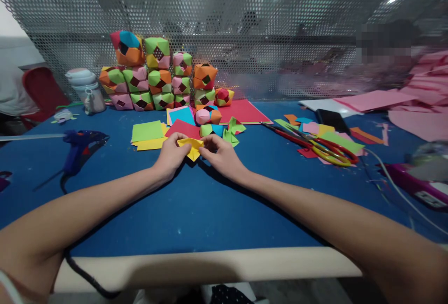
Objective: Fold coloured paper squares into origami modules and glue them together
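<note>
A small piece of folded yellow paper [193,150] is held between both hands just above the blue table. My left hand [172,155] pinches its left side with thumb and fingers. On the opposite side, my right hand [224,155] grips the paper's right edge. Right behind the hands lie a red sheet [184,129], a green and blue folded piece [211,130] and some folded green pieces [234,132]. A stack of green and yellow square sheets [148,131] sits to the left of my left hand.
Multicoloured folded paper blocks [159,82] stand piled against the perforated metal screen [280,52]. A blue glue gun [79,147] is at left, its cord hanging over the front edge. Scissors [331,151], paper scraps and a black phone [332,119] lie at right.
</note>
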Motion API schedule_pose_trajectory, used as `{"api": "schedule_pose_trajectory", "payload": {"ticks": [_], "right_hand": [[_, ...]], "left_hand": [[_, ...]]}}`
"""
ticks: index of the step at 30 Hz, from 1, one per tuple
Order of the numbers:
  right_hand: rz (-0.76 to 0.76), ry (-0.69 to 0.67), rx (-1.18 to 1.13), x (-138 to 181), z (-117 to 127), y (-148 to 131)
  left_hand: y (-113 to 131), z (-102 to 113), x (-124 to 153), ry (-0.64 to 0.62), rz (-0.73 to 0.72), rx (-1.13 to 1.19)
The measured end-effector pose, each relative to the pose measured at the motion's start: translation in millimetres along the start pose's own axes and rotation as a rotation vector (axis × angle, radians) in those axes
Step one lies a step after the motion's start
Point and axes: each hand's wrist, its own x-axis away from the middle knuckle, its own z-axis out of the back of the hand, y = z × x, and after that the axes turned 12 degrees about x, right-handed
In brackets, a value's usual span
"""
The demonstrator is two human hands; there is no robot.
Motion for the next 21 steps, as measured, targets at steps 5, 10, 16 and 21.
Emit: {"api": "schedule_pose_trajectory", "payload": {"ticks": [5,10,16,21], "right_hand": [[-0.02,0.023,-0.003,-1.3,0.7,1.5],[-0.039,0.027,0.01,-1.5,2.6,1.0],[-0.046,0.033,0.02,-1.2,4.9,1.2],[-0.031,0.038,0.03,-1.3,4.8,1.0]], "left_hand": [[4.0,-2.3,3.1,-0.061,0.042,0.011],[7.6,-2.4,5.3,-0.113,0.065,0.006],[10.7,-3.1,7.3,-0.179,0.094,0.001],[11.9,-2.6,7.1,-0.232,0.095,-0.045]]}}
